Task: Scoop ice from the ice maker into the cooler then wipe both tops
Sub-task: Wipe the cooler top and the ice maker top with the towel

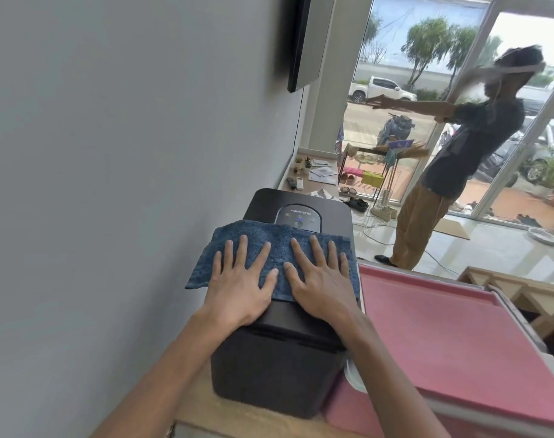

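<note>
A black ice maker (279,365) stands on a wooden counter against the grey wall, lid down, control panel at its far end. A blue towel (269,245) lies spread across its top. My left hand (241,286) and my right hand (320,279) press flat on the towel side by side, fingers spread. Right beside the ice maker is the pink cooler (452,339) with its lid shut.
The wooden counter (196,406) runs along the wall toward a far shelf with small plants. Another person (452,159) stands near the glass doors with arms raised. A dark panel (298,42) hangs on the wall. Cables lie on the floor.
</note>
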The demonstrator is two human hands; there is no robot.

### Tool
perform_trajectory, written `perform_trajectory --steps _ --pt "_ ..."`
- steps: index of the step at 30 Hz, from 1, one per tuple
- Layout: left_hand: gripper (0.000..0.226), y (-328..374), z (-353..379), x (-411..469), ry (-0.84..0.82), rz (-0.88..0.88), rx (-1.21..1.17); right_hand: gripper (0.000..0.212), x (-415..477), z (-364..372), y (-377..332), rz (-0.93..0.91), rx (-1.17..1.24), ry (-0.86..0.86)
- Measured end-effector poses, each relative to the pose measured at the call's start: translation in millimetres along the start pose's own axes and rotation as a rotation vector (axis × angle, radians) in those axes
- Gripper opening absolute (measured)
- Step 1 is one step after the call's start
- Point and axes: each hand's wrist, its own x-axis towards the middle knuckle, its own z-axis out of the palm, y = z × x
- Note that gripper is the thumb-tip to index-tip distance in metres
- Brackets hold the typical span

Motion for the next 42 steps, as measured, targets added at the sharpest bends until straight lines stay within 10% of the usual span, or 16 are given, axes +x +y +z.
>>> perform_trajectory --steps 23,32,42 --pt "0.062 -14.0 -8.0 -63.2 0.063 -0.022 -0.071 0.056 -61.4 -1.5 26.8 -0.042 0.132 0.061" --pt "0.065 -36.5 -22.0 -41.6 0.23 -0.232 -0.283 0.068 -72.6 1.5 57.0 0.23 0.651 0.315" --pt "0.07 7.5 -32.2 -43.7 0.495 -0.098 -0.369 0.051 -79.5 -13.4 69.1 0.21 0.566 0.494"
